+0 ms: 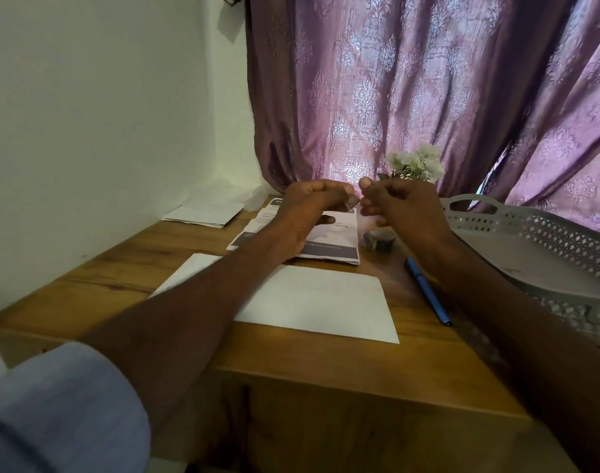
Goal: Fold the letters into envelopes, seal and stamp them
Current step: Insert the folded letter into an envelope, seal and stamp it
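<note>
A white envelope [317, 302] lies flat on the wooden desk [342, 363] in front of me. Behind it lies a pile of printed letters [329, 240]. Both hands are raised above the letters, fingertips nearly meeting. My left hand [312, 206] pinches a small grey stamp-like piece [351, 202] between thumb and fingers. My right hand [401, 203] has its fingers curled, with thumb and forefinger close to that piece; whether they touch it is unclear. A roll of patterned tape [378, 240] sits under my right hand.
A blue pen [428, 291] lies to the right of the envelope. A white perforated tray [530, 254] stands at the right edge. More white envelopes [206, 215] lie at the back left by the wall. White flowers [416, 163] stand before a purple curtain.
</note>
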### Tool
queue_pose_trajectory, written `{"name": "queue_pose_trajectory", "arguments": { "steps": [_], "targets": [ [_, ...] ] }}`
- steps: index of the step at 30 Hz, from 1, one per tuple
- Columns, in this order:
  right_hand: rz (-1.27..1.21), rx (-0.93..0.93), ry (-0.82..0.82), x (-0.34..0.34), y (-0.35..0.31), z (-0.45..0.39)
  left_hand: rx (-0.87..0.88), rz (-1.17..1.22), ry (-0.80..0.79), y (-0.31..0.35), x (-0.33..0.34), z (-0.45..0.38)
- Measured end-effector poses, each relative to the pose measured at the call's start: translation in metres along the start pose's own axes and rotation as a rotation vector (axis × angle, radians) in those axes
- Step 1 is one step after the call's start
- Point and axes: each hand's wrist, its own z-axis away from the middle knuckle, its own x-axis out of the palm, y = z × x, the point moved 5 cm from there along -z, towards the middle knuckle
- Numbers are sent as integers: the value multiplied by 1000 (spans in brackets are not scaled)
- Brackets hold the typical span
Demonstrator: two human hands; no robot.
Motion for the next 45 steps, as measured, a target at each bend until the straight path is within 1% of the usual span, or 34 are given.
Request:
{"name": "queue_pose_trajectory", "arguments": {
  "steps": [3,6,12,21,26,31,37,42,45],
  "targets": [
    [-184,89,-46,0,7,-3,-12,66,-22,2,5,2],
    [-246,93,-44,-4,8,-6,-14,97,-23,5,7,3],
    [-237,55,-62,-6,6,-8,10,75,-34,8,10,2],
    [-272,80,-48,0,7,-9,-23,126,11,7,10,6],
    [-261,78,-52,5,6,-7,-12,119,45,7,9,6],
    [-300,99,-58,9,7,-6,0,112,79,7,7,7],
    [-324,120,-61,10,7,-4,22,85,91,8,4,6],
    [-332,139,-73,12,6,-2,7,79,74,5,3,5],
    [-375,151,-82,13,6,-1,11,83,103,5,-2,2]
  ]
}}
